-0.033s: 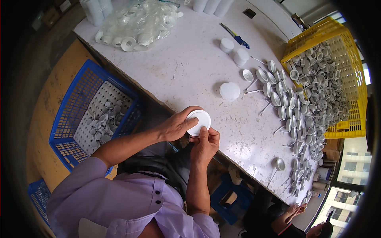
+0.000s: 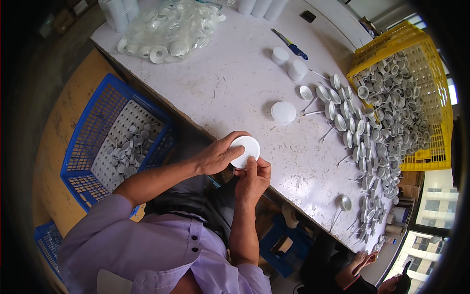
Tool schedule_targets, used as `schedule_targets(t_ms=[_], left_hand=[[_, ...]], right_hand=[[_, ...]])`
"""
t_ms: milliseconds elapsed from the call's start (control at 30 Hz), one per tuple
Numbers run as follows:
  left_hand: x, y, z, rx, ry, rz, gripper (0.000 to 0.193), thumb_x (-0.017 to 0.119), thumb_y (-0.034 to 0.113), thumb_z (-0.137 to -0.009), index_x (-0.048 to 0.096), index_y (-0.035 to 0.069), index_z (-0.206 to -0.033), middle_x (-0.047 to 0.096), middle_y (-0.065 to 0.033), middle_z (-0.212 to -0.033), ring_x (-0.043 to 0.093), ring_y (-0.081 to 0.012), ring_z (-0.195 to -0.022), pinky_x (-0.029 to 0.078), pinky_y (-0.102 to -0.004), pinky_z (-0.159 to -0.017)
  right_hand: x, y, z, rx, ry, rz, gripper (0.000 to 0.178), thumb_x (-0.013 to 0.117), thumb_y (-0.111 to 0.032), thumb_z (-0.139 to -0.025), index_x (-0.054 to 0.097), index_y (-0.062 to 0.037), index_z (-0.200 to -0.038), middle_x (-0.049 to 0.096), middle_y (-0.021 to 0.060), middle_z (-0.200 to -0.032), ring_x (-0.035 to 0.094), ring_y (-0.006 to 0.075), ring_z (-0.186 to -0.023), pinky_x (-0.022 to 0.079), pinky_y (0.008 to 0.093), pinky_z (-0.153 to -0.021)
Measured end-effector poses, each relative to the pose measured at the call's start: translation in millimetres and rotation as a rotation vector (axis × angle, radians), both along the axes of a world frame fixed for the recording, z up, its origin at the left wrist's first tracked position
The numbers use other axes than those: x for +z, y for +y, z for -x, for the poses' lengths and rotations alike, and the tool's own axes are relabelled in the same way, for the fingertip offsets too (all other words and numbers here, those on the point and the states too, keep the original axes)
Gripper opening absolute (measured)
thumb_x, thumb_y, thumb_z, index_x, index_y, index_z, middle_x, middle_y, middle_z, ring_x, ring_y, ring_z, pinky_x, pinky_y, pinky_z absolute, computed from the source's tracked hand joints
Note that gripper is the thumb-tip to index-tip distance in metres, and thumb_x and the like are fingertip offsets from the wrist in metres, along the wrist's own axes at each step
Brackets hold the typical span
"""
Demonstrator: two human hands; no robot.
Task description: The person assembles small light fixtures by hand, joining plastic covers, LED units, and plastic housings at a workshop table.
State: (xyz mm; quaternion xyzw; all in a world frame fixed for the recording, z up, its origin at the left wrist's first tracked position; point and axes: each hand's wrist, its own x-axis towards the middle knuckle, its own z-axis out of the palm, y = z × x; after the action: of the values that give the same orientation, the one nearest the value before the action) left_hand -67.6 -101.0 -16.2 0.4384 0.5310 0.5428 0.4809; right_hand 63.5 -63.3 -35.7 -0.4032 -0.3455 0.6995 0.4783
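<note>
Tabletop: pale, scuffed and flecked with grey, glare toward its near edge. All places noted against it. I see the left hand and right hand at its near edge, both grasping one round white disc; left thumb lies over the disc's face, right thumb presses its lower rim.

On the tabletop's left end I log a clear plastic bag of white ring-shaped parts and, beside it, white cylinders. Mid-surface: a blue-and-yellow knife and white disc stacks. Many stemmed grey-white cups spread over the right half, up to a tilted yellow crate on the far side, itself heaped with cups.

Off the tabletop's left end, a blue crate holds more cups, on a wooden board. Beneath the near edge: a blue stool. Past the right end: a window; at that end, another person's hands.
</note>
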Motion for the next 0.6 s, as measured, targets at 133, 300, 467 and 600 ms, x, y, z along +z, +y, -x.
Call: schedule_targets(t_ms=[133, 300, 467, 600], left_hand=[[-1.7, -0.6, -0.2, 0.004, 0.003, 0.001, 0.038, 0.041, 0.023, -0.095, 0.037, 0.004, -0.128, 0.055, -0.0139, -0.109, 0.054, -0.0192, -0.099, 0.044, -0.0324, -0.088], [0.4, 1.5, 1.1, 0.01, -0.001, -0.014, 0.037, 0.043, 0.021, -0.093, 0.041, 0.004, -0.126, 0.057, -0.0131, -0.106, 0.055, -0.0183, -0.096, 0.045, -0.0322, -0.086], [-1.0, 0.1, 0.1, 0.01, -0.054, 0.007, 0.035, 0.045, 0.017, -0.091, 0.045, 0.003, -0.123, 0.059, -0.0117, -0.102, 0.057, -0.0162, -0.093, 0.047, -0.0307, -0.083], [-6.4, -3.1, 4.1, 0.023, -0.043, 0.002, 0.038, 0.05, 0.017, -0.089, 0.045, 0.002, -0.123, 0.059, -0.0113, -0.104, 0.056, -0.0159, -0.095, 0.047, -0.0305, -0.083]], right_hand=[[-1.0, -1.1, -0.1, 0.005, -0.001, -0.004, 0.012, 0.06, -0.006, -0.086, 0.051, -0.0019, -0.093, 0.062, 0.0125, -0.08, 0.06, 0.0153, -0.053, 0.05, 0.0228, -0.043], [-0.6, -2.4, 1.3, -0.006, -0.006, -0.031, 0.012, 0.059, -0.004, -0.086, 0.05, -0.0027, -0.093, 0.061, 0.0119, -0.079, 0.059, 0.015, -0.053, 0.05, 0.0226, -0.044], [-5.3, -5.7, 0.8, -0.001, -0.006, -0.066, 0.011, 0.058, -0.003, -0.086, 0.049, -0.0037, -0.092, 0.06, 0.0103, -0.077, 0.058, 0.0136, -0.052, 0.05, 0.0218, -0.044], [-0.8, -8.0, 6.5, -0.006, -0.02, -0.044, 0.013, 0.058, -0.003, -0.085, 0.048, -0.0025, -0.093, 0.057, 0.0074, -0.073, 0.056, 0.0117, -0.051, 0.049, 0.021, -0.044]])
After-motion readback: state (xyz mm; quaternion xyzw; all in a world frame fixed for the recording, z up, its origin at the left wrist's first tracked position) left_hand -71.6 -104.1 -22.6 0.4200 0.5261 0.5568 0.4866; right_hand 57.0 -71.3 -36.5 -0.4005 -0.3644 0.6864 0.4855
